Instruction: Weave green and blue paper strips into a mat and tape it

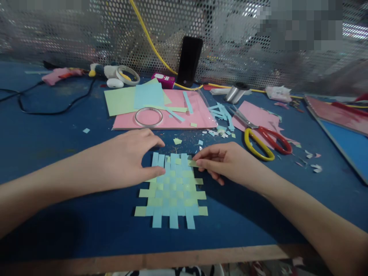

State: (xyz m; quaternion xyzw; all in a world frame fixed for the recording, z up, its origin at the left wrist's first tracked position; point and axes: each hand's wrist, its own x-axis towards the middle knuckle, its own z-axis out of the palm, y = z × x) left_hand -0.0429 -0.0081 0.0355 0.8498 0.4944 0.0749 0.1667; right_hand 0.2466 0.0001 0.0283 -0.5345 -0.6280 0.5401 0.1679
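Observation:
A mat of woven paper strips (172,191), light blue one way and pale green the other, lies flat on the blue table. Loose strip ends stick out along its sides and its near edge. My right hand (227,163) pinches the end of a green paper strip (192,163) at the mat's far right corner; part of that strip runs over and under the blue ones. My left hand (135,157) rests at the mat's far left, thumb on the weave and fingers spread apart, holding nothing.
Scissors (266,142) with yellow and red handles lie at right, near paper scraps (220,132). Behind the mat are pink sheets (198,119) bearing a tape roll (137,122). A phone (189,61) leans on the perforated metal screen (230,30). A spool (237,93) stands nearby.

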